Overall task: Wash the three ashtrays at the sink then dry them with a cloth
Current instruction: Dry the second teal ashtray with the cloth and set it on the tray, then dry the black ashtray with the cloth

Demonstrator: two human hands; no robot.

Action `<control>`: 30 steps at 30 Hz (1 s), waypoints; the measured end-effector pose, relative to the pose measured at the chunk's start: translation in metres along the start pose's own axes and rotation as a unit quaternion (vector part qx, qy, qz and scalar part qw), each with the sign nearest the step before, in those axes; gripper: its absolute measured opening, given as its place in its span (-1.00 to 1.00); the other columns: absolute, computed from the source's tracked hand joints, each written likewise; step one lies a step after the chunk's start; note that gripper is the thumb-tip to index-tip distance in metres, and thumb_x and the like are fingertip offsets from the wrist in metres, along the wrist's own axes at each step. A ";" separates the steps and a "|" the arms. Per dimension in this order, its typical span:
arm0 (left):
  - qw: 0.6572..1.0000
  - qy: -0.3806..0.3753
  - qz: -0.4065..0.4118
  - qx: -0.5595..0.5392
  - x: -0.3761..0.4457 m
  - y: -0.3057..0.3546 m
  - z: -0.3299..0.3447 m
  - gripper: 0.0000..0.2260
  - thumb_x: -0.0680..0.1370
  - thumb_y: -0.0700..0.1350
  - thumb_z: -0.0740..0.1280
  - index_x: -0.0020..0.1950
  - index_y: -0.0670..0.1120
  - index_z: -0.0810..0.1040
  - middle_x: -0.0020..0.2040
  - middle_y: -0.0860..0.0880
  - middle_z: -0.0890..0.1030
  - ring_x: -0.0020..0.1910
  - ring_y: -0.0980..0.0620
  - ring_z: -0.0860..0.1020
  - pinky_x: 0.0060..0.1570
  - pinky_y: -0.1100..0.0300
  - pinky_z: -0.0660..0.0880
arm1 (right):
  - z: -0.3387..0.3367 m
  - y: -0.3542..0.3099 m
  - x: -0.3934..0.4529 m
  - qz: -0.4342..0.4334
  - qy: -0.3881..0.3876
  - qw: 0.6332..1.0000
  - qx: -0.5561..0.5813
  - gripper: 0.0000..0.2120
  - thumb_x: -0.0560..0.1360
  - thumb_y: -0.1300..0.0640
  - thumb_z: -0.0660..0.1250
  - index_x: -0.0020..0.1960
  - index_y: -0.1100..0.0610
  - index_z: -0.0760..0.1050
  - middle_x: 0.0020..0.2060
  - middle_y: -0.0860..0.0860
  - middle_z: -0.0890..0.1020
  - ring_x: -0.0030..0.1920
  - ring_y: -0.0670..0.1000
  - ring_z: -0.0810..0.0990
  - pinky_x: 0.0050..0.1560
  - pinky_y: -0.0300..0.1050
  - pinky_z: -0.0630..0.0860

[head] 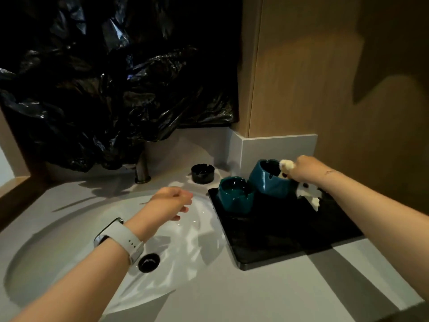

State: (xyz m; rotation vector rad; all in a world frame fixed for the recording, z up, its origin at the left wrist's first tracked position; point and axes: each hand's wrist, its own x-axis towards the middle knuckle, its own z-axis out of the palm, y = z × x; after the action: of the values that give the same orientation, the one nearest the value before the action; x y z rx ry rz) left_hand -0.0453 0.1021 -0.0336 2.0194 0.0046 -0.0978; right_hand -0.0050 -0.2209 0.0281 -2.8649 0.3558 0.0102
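You have a single view, from the wide-angle camera on your head. It looks forward and steeply down over the round white basin (69,240) and the flat black rectangular tray (278,240), close enough that both forearms reach in from the bottom edge. Straight lines bow at the frame's edges.

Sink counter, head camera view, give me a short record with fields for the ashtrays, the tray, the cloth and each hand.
black ashtray: upright on the counter beside the faucet
teal ashtrays: two on the black tray; front teal ashtray upright, rear teal ashtray tilted
cloth: white, partly inside the rear one
right hand: holds the cloth at the tilted ashtray's rim
left hand: loosely curled over the sink basin, holding nothing
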 end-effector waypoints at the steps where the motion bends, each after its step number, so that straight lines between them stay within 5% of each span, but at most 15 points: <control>1: 1.000 0.002 -0.001 0.006 0.006 0.003 0.003 -0.83 0.62 -0.11 0.30 0.17 -0.07 0.60 0.10 -0.03 0.63 0.08 0.04 0.61 -0.06 0.22 0.57 | 0.001 0.006 0.006 0.003 -0.004 1.000 -0.012 -0.67 0.61 -0.01 0.18 -0.10 0.26 0.45 -0.34 0.09 0.49 -0.37 0.04 0.45 -0.41 -0.13 0.30; 7: 0.999 0.016 -0.024 0.020 0.026 0.000 0.017 -0.82 0.62 -0.12 0.27 0.18 -0.06 0.60 0.12 -0.01 0.62 0.09 0.04 0.61 -0.01 0.19 0.58 | 0.017 0.019 0.028 -0.001 -0.011 0.999 -0.050 -0.63 0.61 -0.09 0.15 -0.09 0.22 0.44 -0.33 0.06 0.49 -0.38 0.01 0.46 -0.41 -0.15 0.34; 13: 0.999 0.018 -0.039 -0.018 0.018 0.000 0.024 -0.83 0.65 -0.10 0.23 0.18 -0.05 0.57 0.09 -0.03 0.65 0.07 0.01 0.63 0.04 0.10 0.60 | 0.033 0.020 0.034 0.002 -0.003 0.999 -0.041 -0.77 0.55 0.07 0.27 -0.20 0.18 0.39 -0.36 0.05 0.46 -0.41 -0.01 0.43 -0.48 -0.20 0.31; 19: 0.998 0.022 -0.051 -0.032 0.016 0.003 0.009 -0.82 0.64 -0.10 0.27 0.18 -0.09 0.59 0.09 -0.04 0.66 0.08 -0.02 0.64 0.14 0.02 0.60 | 0.008 0.013 0.021 -0.030 0.095 0.994 -0.038 -0.78 0.52 0.05 0.33 -0.14 0.19 0.40 -0.35 0.07 0.45 -0.26 0.09 0.49 -0.43 -0.14 0.32; 25: 0.997 0.045 -0.051 -0.028 0.029 -0.005 0.000 -0.84 0.63 -0.14 0.28 0.17 -0.09 0.58 0.12 -0.07 0.63 0.07 -0.01 0.63 0.05 0.06 0.61 | -0.015 -0.028 -0.017 -0.117 0.186 0.952 0.212 -0.74 0.51 0.05 0.33 -0.31 0.15 0.46 -0.41 0.03 0.49 -0.37 0.03 0.45 -0.43 -0.15 0.27; 30: 0.997 0.067 -0.046 0.006 0.069 0.000 0.003 -0.79 0.62 -0.13 0.29 0.24 -0.13 0.52 0.13 -0.09 0.58 0.04 -0.01 0.61 -0.04 0.11 0.61 | 0.032 -0.063 -0.021 -0.121 0.183 0.915 0.338 -0.96 0.50 0.17 0.32 -0.13 0.06 0.50 -0.23 0.00 0.57 -0.13 0.05 0.53 -0.19 -0.14 0.35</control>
State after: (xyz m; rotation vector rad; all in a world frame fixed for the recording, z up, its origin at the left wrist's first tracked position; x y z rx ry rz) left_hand 0.0229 0.0964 -0.0393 2.0353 0.1816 -0.0199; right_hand -0.0097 -0.1485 0.0141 -2.1825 0.0426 -0.5840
